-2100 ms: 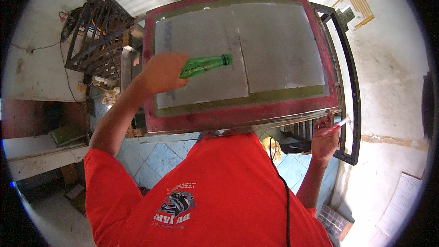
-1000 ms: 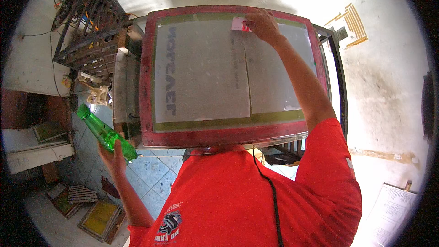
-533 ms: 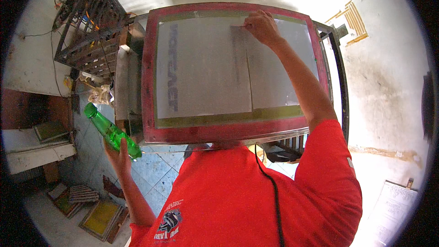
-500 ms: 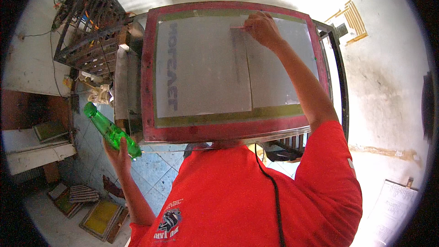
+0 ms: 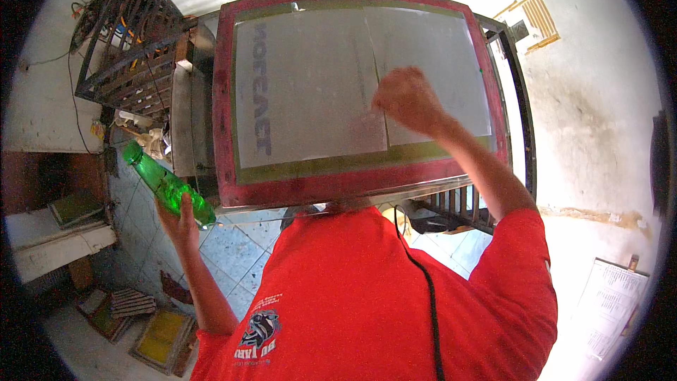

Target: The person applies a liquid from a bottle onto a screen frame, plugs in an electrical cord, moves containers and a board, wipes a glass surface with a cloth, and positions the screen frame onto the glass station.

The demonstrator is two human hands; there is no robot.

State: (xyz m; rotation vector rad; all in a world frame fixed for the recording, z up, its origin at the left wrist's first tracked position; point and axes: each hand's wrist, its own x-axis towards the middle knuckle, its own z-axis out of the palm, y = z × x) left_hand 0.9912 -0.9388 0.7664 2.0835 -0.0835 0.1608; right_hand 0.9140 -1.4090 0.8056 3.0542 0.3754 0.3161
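Lg framed panel (image 5: 317, 194), red border w/ olive band inside & grey middle, lies under the R hand (image 5: 409, 99) & to the right of the L hand (image 5: 180, 229); thin seam down the grey, partly hidden by the R hand. Person's red shirt (image 5: 367, 296) is nearer than either hand, mostly btwn the two. Dark slatted rack (image 5: 134, 58) stands beyond the L hand. Clipboard w/ papers (image 5: 610, 303) is well right of the R hand, lower. Yellow-faced frame (image 5: 159, 342) sits low, below the L hand. Green bottle (image 5: 166, 187) is in the L hand's grasp, tilted, neck end pointing up-left away from it. R hand's fingers are curled, pinkish blur by the tips; can't tell if it's gripping smth or touching the panel
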